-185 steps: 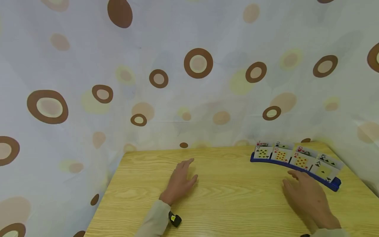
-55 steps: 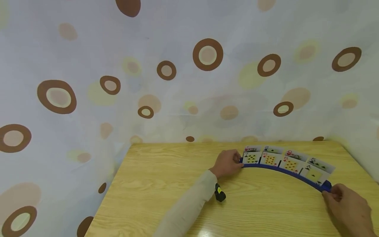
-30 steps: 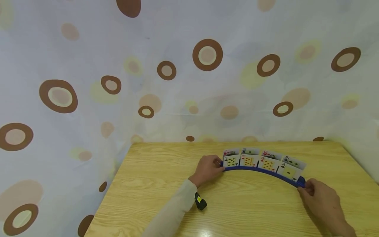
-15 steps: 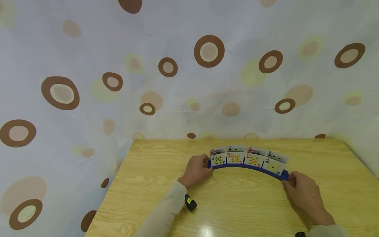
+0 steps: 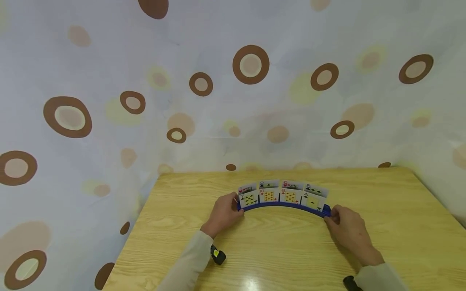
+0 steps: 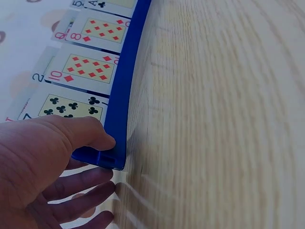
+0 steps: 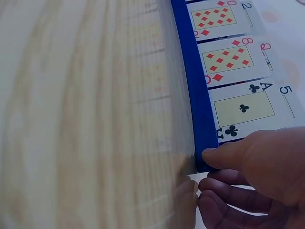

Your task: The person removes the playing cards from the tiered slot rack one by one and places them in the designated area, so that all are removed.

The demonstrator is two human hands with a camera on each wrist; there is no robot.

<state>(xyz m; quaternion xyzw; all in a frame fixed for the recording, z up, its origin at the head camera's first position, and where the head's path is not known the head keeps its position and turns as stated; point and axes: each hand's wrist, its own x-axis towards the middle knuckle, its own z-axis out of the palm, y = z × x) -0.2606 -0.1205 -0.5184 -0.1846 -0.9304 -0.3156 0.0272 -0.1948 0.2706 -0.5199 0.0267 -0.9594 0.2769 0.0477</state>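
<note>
With the blue rack (image 6: 122,88) toward the desk's (image 5: 284,250) twelve o'clock side, pinched by the left grip (image 5: 223,213) at nine and right grip (image 5: 351,230) at four, it should be held level so no cards (image 5: 290,197) are spilled.

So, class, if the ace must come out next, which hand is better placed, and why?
Probably the right hand: it pinches the end of the rack beside the ace, while the left hand grips the opposite end, by the seven.
</note>
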